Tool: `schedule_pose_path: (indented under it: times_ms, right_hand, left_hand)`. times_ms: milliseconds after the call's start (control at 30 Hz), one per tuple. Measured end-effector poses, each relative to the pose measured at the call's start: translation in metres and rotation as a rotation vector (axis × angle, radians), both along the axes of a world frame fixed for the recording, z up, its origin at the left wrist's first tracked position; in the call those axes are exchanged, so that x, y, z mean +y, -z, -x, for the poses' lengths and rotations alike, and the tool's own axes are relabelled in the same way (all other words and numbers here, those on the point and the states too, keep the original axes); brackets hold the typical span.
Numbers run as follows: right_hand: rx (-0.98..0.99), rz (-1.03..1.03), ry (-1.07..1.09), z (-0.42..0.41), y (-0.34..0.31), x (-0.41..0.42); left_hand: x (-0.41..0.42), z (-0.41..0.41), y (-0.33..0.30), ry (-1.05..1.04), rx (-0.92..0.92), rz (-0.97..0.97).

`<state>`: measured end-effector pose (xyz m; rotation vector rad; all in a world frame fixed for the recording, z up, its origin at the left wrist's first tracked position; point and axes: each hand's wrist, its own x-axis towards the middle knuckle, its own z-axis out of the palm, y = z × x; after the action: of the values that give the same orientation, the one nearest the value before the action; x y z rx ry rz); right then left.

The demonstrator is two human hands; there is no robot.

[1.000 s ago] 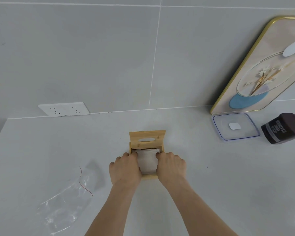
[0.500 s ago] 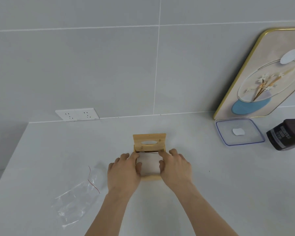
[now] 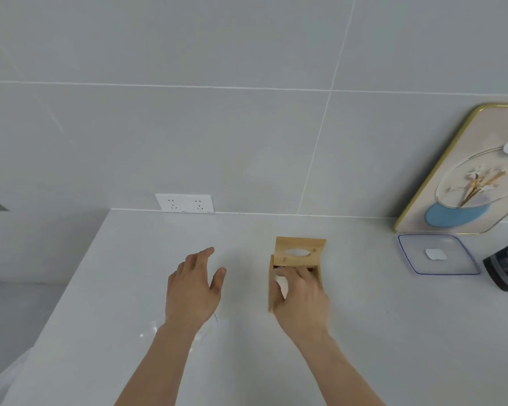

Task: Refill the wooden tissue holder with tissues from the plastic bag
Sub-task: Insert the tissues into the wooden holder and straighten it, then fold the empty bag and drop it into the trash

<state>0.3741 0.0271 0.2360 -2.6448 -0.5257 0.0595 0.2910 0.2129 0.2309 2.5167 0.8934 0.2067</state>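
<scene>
Two bare hands over a pale desk (image 3: 364, 332): right hand (image 3: 298, 297) pressing into the wooden tissue holder (image 3: 299, 250) (lid raised), seemingly on white tissues (image 3: 281, 284); left hand (image 3: 192, 288) spread, empty, above the plastic bag (image 3: 156, 331).

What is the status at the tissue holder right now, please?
Left hand open, hovering clear of the counter. Right hand on the tissue holder, fingers in its opening; lid up. Plastic bag under the left wrist. Nothing blocking.
</scene>
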Motion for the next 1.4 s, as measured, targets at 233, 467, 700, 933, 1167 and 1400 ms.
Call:
schedule_pose_path:
  times_ms: [233, 467, 700, 933, 1167, 1400]
  right_hand:
    - [0.683, -0.208, 0.131, 0.057, 0.021, 0.061]
    - [0.949, -0.386, 0.352, 0.092, 0.055, 0.101]
    - [0.873, -0.483, 0.440, 0.111, 0.056, 0.119]
    - [0.888, -0.605, 0.373, 0.109, 0.027, 0.112]
    - [0.823, -0.702, 0.210, 0.085, -0.019, 0.091]
    - [0.806, -0.823, 0.220, 0.038, -0.059, 0.037]
  left_hand:
    - [0.083, 0.059, 0.020, -0.107, 0.016, 0.172]
    - [0.131, 0.105, 0.060, -0.064, 0.099, 0.372]
    - [0.146, 0.121, 0.082, 0.083, 0.309, 0.445]
    - [0.139, 0.103, 0.061, 0.100, 0.198, 0.415]
    - [0.111, 0.064, 0.015, 0.039, 0.072, 0.694]
    - [0.062, 0.047, -0.016, -0.036, -0.130, 0.615]
